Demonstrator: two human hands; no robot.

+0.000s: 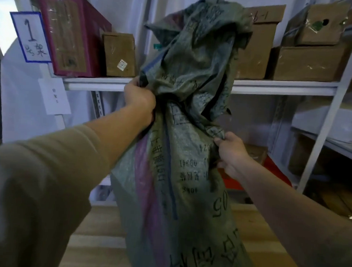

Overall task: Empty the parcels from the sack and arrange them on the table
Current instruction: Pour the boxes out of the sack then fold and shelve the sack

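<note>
You are holding a tall grey-green woven plastic sack [182,153] upright in front of you, above the pale wooden table [89,240] at the near edge of the scene. The sack's black printed characters appear upside down. Your left hand [139,103] is clenched around a bunch of fabric on the sack's left edge, high up. Your right hand [231,154] pinches a fold on the sack's right side, lower down, thumb and fingers curled into the cloth. The sack's bottom end is cut off by the frame's lower edge, and whatever it holds is hidden. No parcels show on the visible table. Behind, far from you, a white metal shelf [274,87] carries brown cardboard boxes [307,62] and a maroon carton [70,36]. A blue-bordered paper sign [31,37] marked "1" hangs at far left; its smaller writing is blurred.
</note>
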